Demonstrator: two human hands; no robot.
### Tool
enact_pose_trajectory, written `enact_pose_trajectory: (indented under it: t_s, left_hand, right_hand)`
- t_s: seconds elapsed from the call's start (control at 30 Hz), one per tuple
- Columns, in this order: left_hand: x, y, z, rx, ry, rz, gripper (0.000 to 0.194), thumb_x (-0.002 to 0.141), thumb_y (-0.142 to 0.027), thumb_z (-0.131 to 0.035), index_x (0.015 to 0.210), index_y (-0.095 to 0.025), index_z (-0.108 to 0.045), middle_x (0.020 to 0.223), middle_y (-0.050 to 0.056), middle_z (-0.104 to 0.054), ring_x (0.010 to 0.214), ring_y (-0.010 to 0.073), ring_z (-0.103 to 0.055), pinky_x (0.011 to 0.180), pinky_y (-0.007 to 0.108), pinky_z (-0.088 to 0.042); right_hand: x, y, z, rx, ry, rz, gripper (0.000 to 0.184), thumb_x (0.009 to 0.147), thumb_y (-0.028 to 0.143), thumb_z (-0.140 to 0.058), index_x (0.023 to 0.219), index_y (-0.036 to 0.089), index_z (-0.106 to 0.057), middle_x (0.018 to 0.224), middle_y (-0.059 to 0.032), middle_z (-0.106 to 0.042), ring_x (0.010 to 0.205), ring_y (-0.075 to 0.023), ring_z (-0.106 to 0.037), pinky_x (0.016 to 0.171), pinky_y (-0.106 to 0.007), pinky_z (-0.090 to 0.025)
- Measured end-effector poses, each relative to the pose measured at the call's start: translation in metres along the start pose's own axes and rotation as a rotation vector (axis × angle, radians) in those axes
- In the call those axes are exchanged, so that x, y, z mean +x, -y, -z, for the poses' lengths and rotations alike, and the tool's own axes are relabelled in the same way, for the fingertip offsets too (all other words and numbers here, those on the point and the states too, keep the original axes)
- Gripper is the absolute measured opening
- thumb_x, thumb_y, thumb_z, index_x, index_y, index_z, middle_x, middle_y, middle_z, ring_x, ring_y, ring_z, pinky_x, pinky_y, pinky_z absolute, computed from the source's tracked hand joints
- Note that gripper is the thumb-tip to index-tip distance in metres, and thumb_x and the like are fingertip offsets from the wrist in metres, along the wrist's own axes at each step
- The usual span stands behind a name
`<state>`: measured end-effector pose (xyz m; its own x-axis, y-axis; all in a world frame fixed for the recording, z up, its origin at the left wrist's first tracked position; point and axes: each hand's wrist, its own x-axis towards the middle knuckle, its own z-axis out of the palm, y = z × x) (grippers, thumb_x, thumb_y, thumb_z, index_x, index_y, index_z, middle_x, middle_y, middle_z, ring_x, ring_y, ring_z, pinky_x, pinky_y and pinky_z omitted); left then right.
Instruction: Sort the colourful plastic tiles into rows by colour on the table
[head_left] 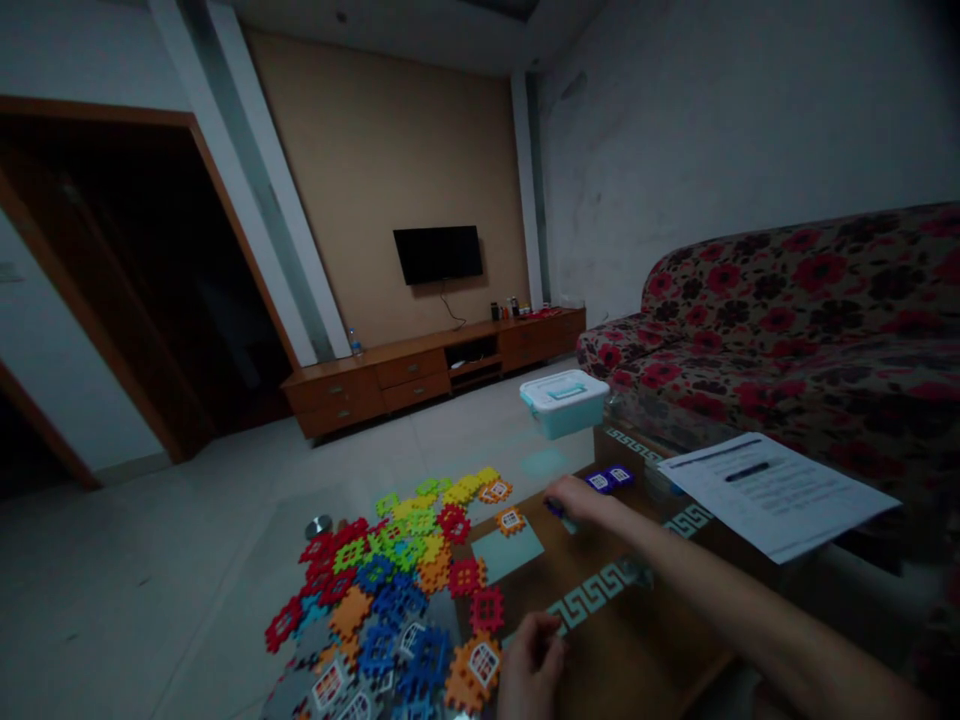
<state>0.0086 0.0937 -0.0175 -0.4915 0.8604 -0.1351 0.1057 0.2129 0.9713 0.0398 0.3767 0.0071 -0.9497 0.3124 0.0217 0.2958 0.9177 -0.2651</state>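
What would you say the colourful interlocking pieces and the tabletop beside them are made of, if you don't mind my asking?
The interlocking tiles look like moulded plastic, perhaps foam: bright, flat, mostly matte colours and crisp cut-out grids. The tabletop looks like brown wood under clear glass, going by its grain-like tone, faint sheen and key-pattern border, though the dim light leaves that open.

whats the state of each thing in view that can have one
white-lidded teal plastic storage box: lid shut
black wall-mounted television: screen dark
brown wooden tv cabinet: drawers shut
white printed paper sheet: lying flat, dark pen on top
multicoloured plastic interlocking tiles: loosely heaped
two blue plastic tiles: lying side by side
left hand: fingers curled, beside the heap
right hand: low, just beside the blue tiles
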Motion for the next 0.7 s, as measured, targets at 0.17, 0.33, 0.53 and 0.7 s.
enact_pose_trajectory:
  t_s: [0.17,0.33,0.53,0.7]
  left_hand:
    - [0.002,-0.005,0.004,0.599,-0.153,-0.162,0.041,0.078,-0.009,-0.042,0.11,-0.018,-0.066,0.115,0.01,-0.065,0.111,0.0226,-0.058,0.1,0.035,-0.043]
    - [0.002,-0.004,0.009,1.057,-0.081,0.029,0.059,0.078,-0.001,-0.038,0.129,-0.021,-0.06,0.15,0.008,-0.047,0.141,0.0258,-0.036,0.114,0.044,-0.03]
    - [0.001,0.0,0.016,1.189,-0.023,0.138,0.057,0.086,-0.003,-0.032,0.134,-0.022,-0.057,0.156,0.012,-0.039,0.145,0.0315,-0.031,0.111,0.059,-0.03]
    - [-0.005,-0.014,0.038,1.293,-0.188,0.157,0.064,0.087,0.001,-0.023,0.135,-0.022,-0.057,0.148,0.014,-0.049,0.137,0.0316,-0.043,0.105,0.056,-0.038]
  right_hand:
    - [0.01,0.012,-0.008,0.037,-0.029,0.031,0.037,0.069,0.004,-0.054,0.097,0.015,-0.075,0.108,-0.0126,-0.072,0.103,-0.0267,-0.062,0.091,-0.033,-0.044]
    - [0.049,0.055,-0.029,0.101,-0.073,0.127,0.044,0.079,0.008,-0.056,0.12,0.019,-0.068,0.131,-0.0098,-0.062,0.119,-0.0235,-0.055,0.103,-0.035,-0.04]
    - [0.074,0.085,-0.051,0.121,-0.108,-0.016,0.04,0.087,0.019,-0.058,0.127,0.015,-0.062,0.147,-0.0193,-0.047,0.134,-0.0331,-0.041,0.108,-0.05,-0.036]
    - [0.023,0.095,-0.08,0.15,-0.1,0.161,0.036,0.09,0.015,-0.051,0.123,0.02,-0.064,0.14,-0.0127,-0.055,0.132,-0.0268,-0.045,0.11,-0.047,-0.035]
